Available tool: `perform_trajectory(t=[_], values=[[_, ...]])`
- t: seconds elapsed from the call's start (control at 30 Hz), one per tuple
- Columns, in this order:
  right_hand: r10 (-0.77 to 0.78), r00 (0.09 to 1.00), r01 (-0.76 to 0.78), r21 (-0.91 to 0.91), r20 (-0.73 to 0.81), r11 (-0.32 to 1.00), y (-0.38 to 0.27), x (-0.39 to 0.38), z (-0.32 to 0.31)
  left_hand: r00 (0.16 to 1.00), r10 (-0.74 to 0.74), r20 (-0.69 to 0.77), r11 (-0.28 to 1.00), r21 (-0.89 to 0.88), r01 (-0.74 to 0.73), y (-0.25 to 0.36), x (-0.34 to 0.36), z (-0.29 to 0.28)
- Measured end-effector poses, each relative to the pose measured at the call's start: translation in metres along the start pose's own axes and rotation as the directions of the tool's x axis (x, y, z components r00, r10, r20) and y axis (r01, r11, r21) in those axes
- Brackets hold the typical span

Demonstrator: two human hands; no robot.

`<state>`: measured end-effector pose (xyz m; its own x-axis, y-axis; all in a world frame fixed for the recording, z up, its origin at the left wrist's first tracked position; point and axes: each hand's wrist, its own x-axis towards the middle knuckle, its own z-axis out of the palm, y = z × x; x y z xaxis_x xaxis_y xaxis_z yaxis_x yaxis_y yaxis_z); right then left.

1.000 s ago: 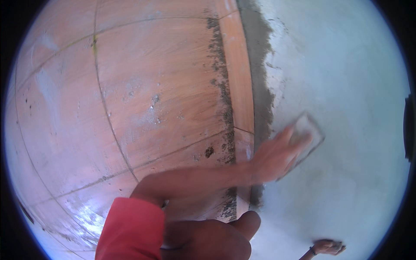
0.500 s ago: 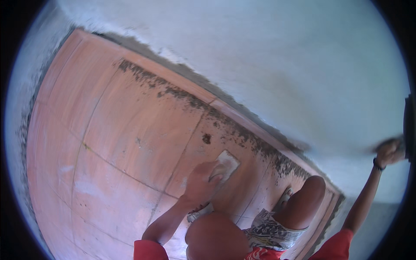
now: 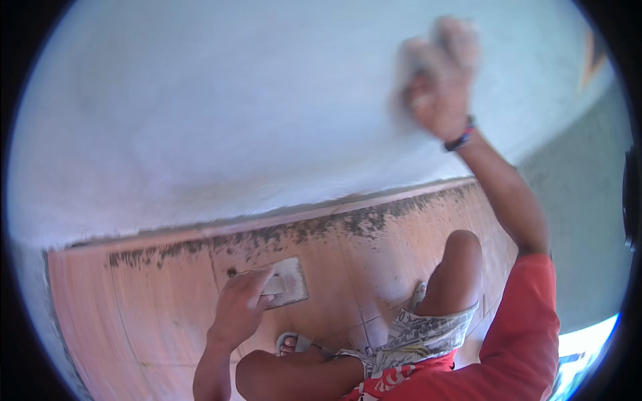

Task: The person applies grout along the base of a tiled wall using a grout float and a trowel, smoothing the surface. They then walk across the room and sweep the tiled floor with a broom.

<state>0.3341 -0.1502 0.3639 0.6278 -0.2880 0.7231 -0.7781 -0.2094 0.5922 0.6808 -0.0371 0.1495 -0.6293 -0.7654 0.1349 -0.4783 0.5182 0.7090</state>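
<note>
Nearest, at the bottom of the frame, the wearer's red shirt (image 3: pixel 515 334) and patterned shorts (image 3: pixel 421 344) show above bent knees (image 3: pixel 465 247) — a low crouch, it seems, which keeps floor and wall both within reach. At lower centre-left the left hand (image 3: pixel 239 309) is closed on the handle (image 3: pixel 273 286) of a pale, flat rectangular float (image 3: pixel 293 281); held by that raised grip, the board has its broad face clear of the fingers. The float lies over the tiled floor (image 3: pixel 160 307), just left of the frame's lower middle; whether it touches the tiles or hangs just above them, I cannot tell. Beyond it, dark spatter (image 3: pixel 374 224) runs along the floor's edge, beside the pinkish skirting strip (image 3: pixel 187 234) at the foot of the pale wall (image 3: pixel 200 134). Farthest up the frame, at upper right, the right hand (image 3: pixel 445 87) is raised in front of the wall, a dark wristband (image 3: pixel 460 136) below it. Its fingers look bent, but blur hides whether they grip anything or meet the surface — the arm is extended upward, probably because the crouch leaves that part of the wall high.
</note>
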Motion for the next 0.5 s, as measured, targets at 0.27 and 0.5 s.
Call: perform_trajectory(t=[0.27,0.5], values=[[-0.353,0.706,-0.437,0.770,0.614,0.465,-0.085,-0.194,-0.173,0.959,0.256,-0.118,0.963,0.117,-0.243,0.115,0.025,-0.059],[-0.222,0.487,-0.811,0.532,0.845,0.244,-0.114,-0.255,-0.225,0.988,0.094,0.125,0.995,0.004,-0.096,0.199,0.063,-0.017]])
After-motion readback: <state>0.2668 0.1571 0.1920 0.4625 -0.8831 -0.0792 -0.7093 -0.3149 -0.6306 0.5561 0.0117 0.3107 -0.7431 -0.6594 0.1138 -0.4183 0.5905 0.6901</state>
